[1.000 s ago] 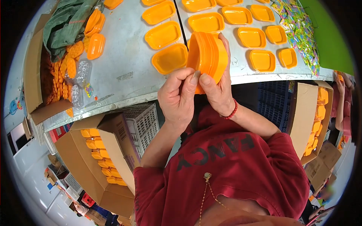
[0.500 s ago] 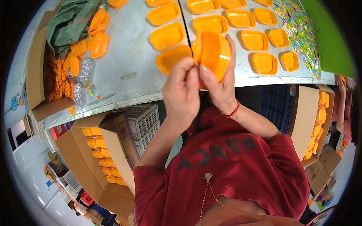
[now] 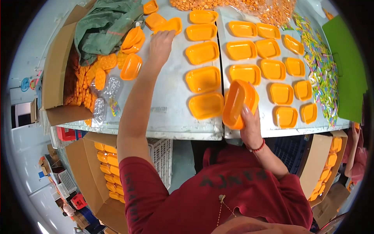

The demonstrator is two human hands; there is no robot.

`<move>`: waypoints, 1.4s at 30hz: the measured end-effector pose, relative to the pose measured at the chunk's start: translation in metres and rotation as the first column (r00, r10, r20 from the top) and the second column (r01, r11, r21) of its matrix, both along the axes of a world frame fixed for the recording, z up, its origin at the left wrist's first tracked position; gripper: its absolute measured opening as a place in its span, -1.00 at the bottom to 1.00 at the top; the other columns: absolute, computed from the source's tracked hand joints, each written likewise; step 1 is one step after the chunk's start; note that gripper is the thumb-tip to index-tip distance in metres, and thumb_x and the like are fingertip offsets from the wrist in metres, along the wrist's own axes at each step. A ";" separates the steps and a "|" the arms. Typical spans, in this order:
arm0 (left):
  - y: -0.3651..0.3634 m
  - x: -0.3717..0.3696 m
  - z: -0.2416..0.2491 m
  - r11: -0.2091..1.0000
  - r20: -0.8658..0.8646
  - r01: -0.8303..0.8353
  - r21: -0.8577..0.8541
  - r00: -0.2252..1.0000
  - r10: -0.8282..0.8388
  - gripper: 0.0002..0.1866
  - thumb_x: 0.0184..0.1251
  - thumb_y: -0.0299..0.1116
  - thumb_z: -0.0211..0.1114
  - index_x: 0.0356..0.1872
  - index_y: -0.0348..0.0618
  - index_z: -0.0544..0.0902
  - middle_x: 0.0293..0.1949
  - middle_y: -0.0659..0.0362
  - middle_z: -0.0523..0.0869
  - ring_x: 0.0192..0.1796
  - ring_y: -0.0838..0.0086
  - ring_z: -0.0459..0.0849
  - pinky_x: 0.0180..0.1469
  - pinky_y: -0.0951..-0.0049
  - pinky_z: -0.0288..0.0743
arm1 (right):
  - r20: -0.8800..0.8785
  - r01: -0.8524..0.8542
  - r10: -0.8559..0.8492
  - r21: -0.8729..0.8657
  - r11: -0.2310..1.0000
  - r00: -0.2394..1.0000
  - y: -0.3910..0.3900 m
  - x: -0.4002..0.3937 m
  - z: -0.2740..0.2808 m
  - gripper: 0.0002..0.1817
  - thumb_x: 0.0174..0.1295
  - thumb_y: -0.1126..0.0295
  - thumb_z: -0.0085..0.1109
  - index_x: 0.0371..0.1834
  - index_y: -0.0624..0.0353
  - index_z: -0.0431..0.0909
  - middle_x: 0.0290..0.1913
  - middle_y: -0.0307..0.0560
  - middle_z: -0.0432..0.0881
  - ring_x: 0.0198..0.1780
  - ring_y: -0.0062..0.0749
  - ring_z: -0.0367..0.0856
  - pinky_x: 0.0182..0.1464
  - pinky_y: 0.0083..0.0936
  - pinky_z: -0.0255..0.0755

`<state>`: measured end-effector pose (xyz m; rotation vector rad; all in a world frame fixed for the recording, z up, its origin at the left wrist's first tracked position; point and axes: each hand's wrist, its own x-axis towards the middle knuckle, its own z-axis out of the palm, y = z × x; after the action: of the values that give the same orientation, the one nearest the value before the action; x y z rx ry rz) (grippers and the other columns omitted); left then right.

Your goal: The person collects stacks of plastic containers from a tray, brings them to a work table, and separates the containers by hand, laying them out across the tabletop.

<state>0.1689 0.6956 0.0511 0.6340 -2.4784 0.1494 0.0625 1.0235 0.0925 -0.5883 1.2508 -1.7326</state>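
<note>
My left hand (image 3: 161,42) is stretched out to the far left part of the table. Its fingers are closed at the near rim of a shallow orange plastic tray (image 3: 174,24), which lies beside another orange tray (image 3: 155,21). Near the front edge, my right hand (image 3: 251,124) holds orange plastic containers (image 3: 238,104), tilted, with one seemingly set against another. The thumb presses on their outer side. Left of these containers, a column of open orange trays (image 3: 202,79) stretches away from me. More orange trays (image 3: 273,69) lie in rows to the right.
Orange pieces spill from a cardboard box (image 3: 58,70) by a green cloth (image 3: 103,35). Colourful small packets (image 3: 323,78) line the right side, and a heap of small orange pieces (image 3: 233,6) lies at the back. Boxes of orange containers (image 3: 111,167) stand below the table edge.
My left hand has left the containers and reached forward and left to a tray. My right hand still holds the containers, now lower and further right in view. The view has shifted.
</note>
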 end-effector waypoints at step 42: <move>-0.151 -0.039 0.012 0.916 -0.259 -0.400 -0.018 0.887 0.382 -0.63 0.00 -0.38 0.29 -0.12 -0.19 0.48 0.00 -0.02 0.44 0.09 0.08 0.32 0.10 0.13 0.20 | 0.091 0.013 -0.017 0.045 0.999 0.996 -0.008 -0.021 -0.036 -0.44 0.29 0.11 -0.10 0.28 0.10 0.06 0.21 -0.17 0.26 0.23 -0.38 0.25 0.22 -0.35 0.20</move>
<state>0.1304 0.5446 0.0632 1.0507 -2.0684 0.2916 0.0412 1.0156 0.0561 -0.4693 1.2288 -1.7209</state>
